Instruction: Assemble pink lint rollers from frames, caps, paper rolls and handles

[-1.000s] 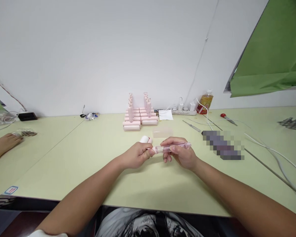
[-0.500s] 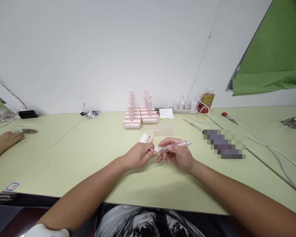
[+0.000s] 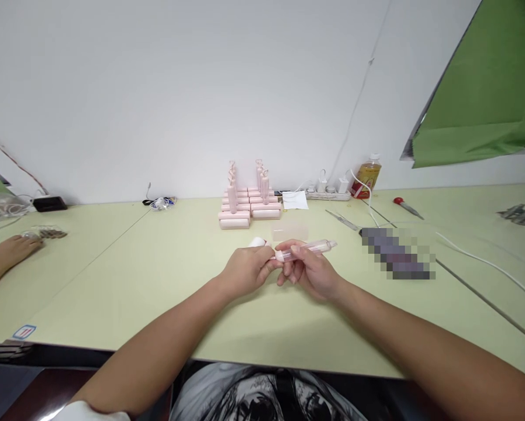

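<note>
A pink lint roller (image 3: 319,247) is held between my two hands above the table, its clear pink handle pointing right and slightly up. My left hand (image 3: 246,269) is closed around the roller's head end and neck, hiding most of its white roll (image 3: 258,241). My right hand (image 3: 310,272) grips the handle with thumb and fingers, close to the left fingertips. Just behind the hands, a translucent pale pink cover (image 3: 290,233) lies on the table. Farther back, several pink lint rollers (image 3: 234,219) stand in two rows with their handles upright.
Against the wall are a power strip (image 3: 328,196), white paper (image 3: 295,200) and a drink bottle (image 3: 366,176). Scissors (image 3: 342,220), a blurred-out dark object (image 3: 396,254), cables and a red-ended tool (image 3: 407,207) lie right. Another person's hand (image 3: 14,251) rests at far left.
Both hands have lifted slightly with the lint roller. My left hand has turned and now covers more of the white roll.
</note>
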Available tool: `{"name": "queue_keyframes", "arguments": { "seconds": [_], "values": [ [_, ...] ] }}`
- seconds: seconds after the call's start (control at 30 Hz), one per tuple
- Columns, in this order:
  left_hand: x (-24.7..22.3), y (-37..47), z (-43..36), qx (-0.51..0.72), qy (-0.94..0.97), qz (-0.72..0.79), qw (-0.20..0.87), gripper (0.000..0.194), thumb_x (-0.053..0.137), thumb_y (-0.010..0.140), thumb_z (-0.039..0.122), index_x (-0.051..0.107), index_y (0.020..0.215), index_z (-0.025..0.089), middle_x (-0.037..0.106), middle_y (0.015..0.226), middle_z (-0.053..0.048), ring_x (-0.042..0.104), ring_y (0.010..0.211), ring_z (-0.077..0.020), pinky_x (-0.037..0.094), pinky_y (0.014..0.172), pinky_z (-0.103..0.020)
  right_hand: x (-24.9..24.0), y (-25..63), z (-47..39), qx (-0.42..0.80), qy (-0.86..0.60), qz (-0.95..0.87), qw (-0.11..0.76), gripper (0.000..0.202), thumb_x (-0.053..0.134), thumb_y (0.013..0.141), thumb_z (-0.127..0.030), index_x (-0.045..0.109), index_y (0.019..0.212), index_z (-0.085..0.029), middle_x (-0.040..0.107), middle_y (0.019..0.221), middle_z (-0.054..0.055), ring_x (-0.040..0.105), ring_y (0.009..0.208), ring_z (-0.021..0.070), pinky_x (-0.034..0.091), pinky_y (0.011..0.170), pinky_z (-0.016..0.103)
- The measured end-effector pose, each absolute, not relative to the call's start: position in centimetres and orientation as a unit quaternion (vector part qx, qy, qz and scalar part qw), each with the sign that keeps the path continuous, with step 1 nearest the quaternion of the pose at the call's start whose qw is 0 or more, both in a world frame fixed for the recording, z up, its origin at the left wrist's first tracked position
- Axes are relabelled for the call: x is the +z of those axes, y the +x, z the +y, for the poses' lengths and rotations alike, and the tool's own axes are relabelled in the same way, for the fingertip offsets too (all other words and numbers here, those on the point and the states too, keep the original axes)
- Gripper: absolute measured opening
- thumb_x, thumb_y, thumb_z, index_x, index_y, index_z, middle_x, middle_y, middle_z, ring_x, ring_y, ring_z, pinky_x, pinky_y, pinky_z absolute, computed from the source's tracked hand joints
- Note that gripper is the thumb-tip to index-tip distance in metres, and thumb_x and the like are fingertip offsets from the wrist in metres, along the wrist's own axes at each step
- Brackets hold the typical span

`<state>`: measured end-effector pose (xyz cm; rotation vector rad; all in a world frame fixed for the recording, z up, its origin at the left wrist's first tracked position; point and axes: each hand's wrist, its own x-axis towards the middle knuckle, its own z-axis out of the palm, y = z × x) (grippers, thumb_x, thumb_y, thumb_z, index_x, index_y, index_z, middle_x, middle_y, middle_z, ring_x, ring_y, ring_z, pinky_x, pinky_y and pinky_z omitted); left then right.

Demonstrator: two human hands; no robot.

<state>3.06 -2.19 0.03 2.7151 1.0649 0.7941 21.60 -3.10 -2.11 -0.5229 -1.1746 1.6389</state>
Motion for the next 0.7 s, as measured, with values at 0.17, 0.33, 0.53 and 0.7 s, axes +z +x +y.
{"name": "queue_keyframes", "arguments": {
  "seconds": [0.17,0.33,0.53,0.7],
  "values": [
    [0.30,2.91,-2.21,0.242,0.892,0.370,0.092,0.033,0.037,0.096,0.040,0.057,0.078,0.020,0.059,0.069,0.000,0.054,0.061,-0.0141,0.035,0.057,-0.024,-2.30,22.03,-2.79,0.668,-0.244,-0.511,0.482,0.033,0.064,0.083,-0.048,0.067,0.097,-0.019,0.065,0.058,-0.001,0.059,0.048,0.0127,0.055,0.055,0.030],
    [0.30,2.82,-2.15,0.238,0.888,0.376,0.114,0.033,0.038,0.095,0.040,0.059,0.078,0.020,0.060,0.069,-0.001,0.053,0.061,-0.0138,0.035,0.058,-0.024,-2.18,22.09,-2.80,0.660,-0.266,-0.517,0.476,0.035,0.065,0.081,-0.051,0.066,0.095,-0.018,0.064,0.061,-0.001,0.062,0.051,0.0137,0.054,0.056,0.030],
    [0.31,2.76,-2.12,0.246,0.885,0.373,0.132,0.035,0.039,0.095,0.042,0.060,0.078,0.019,0.059,0.067,0.000,0.051,0.059,-0.0128,0.033,0.057,-0.024,-2.09,22.08,-2.85,0.655,-0.276,-0.523,0.471,0.036,0.065,0.081,-0.050,0.065,0.096,-0.018,0.064,0.062,-0.001,0.062,0.052,0.0141,0.053,0.056,0.030],
    [0.30,2.71,-2.03,0.265,0.880,0.370,0.139,0.036,0.039,0.096,0.042,0.061,0.078,0.019,0.058,0.068,0.000,0.050,0.059,-0.0117,0.033,0.057,-0.023,-1.82,22.07,-2.94,0.650,-0.279,-0.525,0.473,0.036,0.071,0.077,-0.045,0.064,0.100,-0.018,0.063,0.062,-0.002,0.061,0.052,0.0139,0.055,0.058,0.032]
  ]
}}
